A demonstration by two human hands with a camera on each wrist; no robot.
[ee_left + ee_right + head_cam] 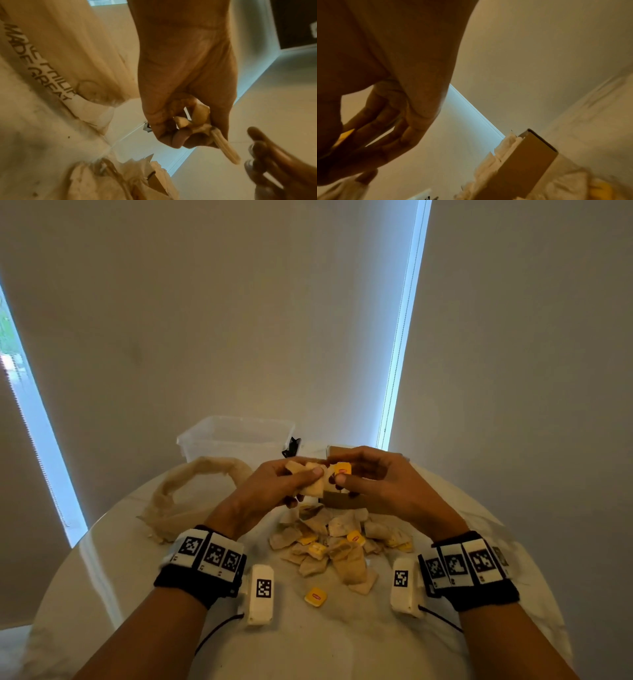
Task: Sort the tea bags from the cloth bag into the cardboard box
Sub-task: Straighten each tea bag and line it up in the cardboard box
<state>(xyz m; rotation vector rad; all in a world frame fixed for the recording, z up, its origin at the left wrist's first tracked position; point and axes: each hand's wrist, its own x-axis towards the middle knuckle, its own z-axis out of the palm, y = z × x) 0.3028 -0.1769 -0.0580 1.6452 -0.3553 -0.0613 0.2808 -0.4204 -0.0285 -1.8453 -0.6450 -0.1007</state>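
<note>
My left hand [294, 479] grips a small bunch of beige tea bags [313, 486] above the pile; in the left wrist view the same bags [202, 121] poke out of the curled fingers. My right hand [356, 474] pinches a yellow tag [343, 468] next to them, and the tag's edge [345, 136] shows behind its fingers. The cardboard box [339, 499] stands just behind and below both hands, mostly hidden, with tea bags upright inside [505, 147]. A heap of loose tea bags [337, 546] with yellow tags lies on the table. The empty-looking cloth bag [191, 494] lies at the left.
A clear plastic tub [236, 436] stands at the back of the round white table [342, 645], with a small black clip [291, 447] beside it. One loose yellow tag [315, 596] lies near the front. Blinds hang close behind the table.
</note>
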